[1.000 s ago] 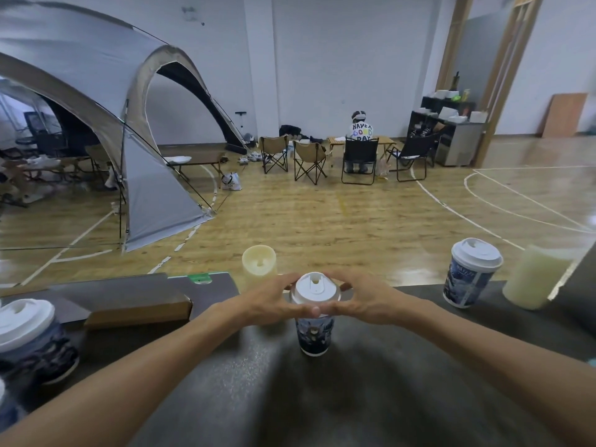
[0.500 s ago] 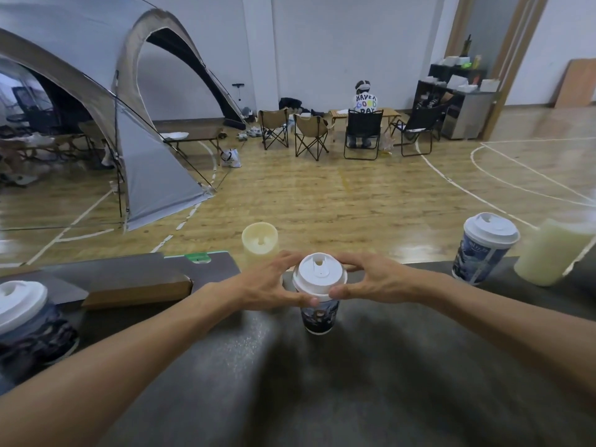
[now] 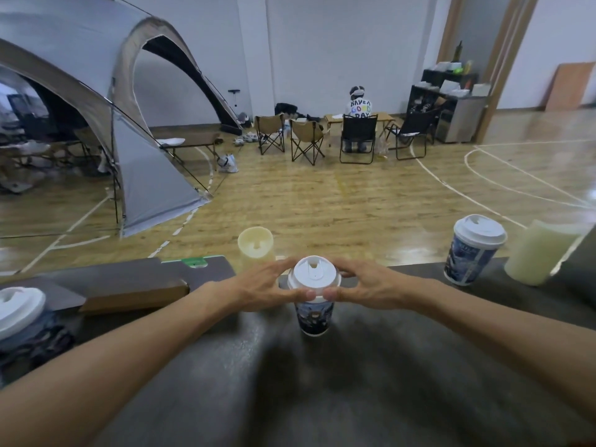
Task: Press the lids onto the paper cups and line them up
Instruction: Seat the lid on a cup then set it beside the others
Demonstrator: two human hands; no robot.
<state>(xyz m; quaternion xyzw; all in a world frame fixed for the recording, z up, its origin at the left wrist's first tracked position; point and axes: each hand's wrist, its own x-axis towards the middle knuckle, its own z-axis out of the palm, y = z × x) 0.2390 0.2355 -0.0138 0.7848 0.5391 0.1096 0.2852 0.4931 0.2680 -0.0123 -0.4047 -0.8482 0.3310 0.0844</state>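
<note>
A dark printed paper cup [image 3: 314,317] stands upright on the dark table [image 3: 354,382] in the middle of the view, with a white lid [image 3: 313,275] on top. My left hand [image 3: 264,287] and my right hand [image 3: 364,285] clasp the lid's rim from both sides, thumbs meeting at the front. A second lidded cup [image 3: 472,250] stands at the far right near the table's back edge. A third lidded cup [image 3: 22,321] sits at the left edge, partly cut off.
A cream candle-like cylinder [image 3: 256,248] stands just behind my left hand, and a larger pale one [image 3: 538,256] is at the far right. A flat cardboard box [image 3: 135,295] lies back left. Beyond the table are a wooden floor, a tent and folding chairs.
Both hands stay around the lid of the middle cup, fingers shifting slightly on the rim. The camera has tilted a little, so the scene sits lower in view.
</note>
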